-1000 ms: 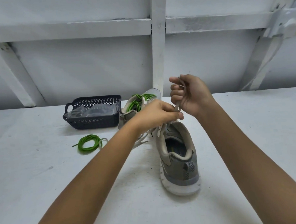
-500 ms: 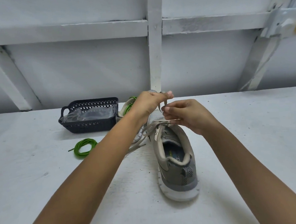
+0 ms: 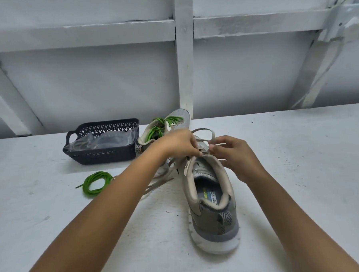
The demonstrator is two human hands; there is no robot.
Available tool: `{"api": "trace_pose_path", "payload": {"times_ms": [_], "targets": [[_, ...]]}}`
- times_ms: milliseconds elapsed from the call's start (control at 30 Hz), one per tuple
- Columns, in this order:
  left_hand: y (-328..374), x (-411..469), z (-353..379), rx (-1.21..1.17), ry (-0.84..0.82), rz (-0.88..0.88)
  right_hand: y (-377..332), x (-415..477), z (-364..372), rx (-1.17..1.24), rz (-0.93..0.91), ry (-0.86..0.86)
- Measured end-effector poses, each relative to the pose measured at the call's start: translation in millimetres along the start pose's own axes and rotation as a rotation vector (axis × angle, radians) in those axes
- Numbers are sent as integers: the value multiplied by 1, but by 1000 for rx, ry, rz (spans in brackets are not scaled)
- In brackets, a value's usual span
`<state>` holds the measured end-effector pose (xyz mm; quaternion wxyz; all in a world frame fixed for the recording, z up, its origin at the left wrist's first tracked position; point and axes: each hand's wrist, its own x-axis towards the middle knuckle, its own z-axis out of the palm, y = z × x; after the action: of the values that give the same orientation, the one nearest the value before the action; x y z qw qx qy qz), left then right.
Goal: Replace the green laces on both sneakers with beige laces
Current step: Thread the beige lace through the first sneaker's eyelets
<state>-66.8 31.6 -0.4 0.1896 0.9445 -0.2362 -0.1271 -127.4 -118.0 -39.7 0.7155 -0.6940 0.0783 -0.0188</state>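
A grey sneaker (image 3: 212,213) stands on the white table with its heel toward me. A beige lace (image 3: 204,132) loops above its tongue, and loose ends trail left on the table. My left hand (image 3: 180,144) pinches the lace at the sneaker's top eyelets. My right hand (image 3: 233,153) pinches another strand of the same lace beside it. Behind them lies the second sneaker (image 3: 173,120), which carries green laces (image 3: 159,126). A coiled green lace (image 3: 95,183) lies loose on the table to the left.
A dark plastic basket (image 3: 101,155) holding a clear bag stands at the back left, beside the second sneaker. A white wall with beams rises just behind the table's far edge.
My right hand came down from its raised pull to the sneaker's tongue. My left hand lifted, then settled back at the eyelets. A lace loop now stands above the tongue.
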Motion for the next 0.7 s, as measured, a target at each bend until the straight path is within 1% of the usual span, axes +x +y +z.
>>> {"api": "trace_pose_path", "payload": {"times_ms": [133, 200, 267, 367, 400, 433, 500, 567, 667, 700], "targets": [[1, 10, 3, 64, 1, -32, 9, 5, 6, 28, -10, 95], [1, 11, 3, 60, 14, -33, 15, 7, 8, 37, -25, 150], [-1, 14, 3, 12, 113, -51, 21, 9, 9, 27, -47, 203], [-8, 19, 7, -23, 369, -111, 27, 12, 10, -47, -85, 247], [-10, 20, 9, -40, 419, -111, 28, 12, 11, -69, -96, 253], [-11, 20, 10, -62, 433, -94, 29, 13, 11, -82, -107, 259], [-9, 18, 12, -91, 375, -29, 30, 15, 11, -117, -125, 266], [-5, 16, 13, -50, 270, 11, 30, 16, 11, -161, -141, 278], [-3, 20, 19, 142, 141, -45, 31, 18, 11, -184, -155, 279], [-3, 22, 21, 151, 119, -69, 32, 18, 11, -193, -163, 279]]}}
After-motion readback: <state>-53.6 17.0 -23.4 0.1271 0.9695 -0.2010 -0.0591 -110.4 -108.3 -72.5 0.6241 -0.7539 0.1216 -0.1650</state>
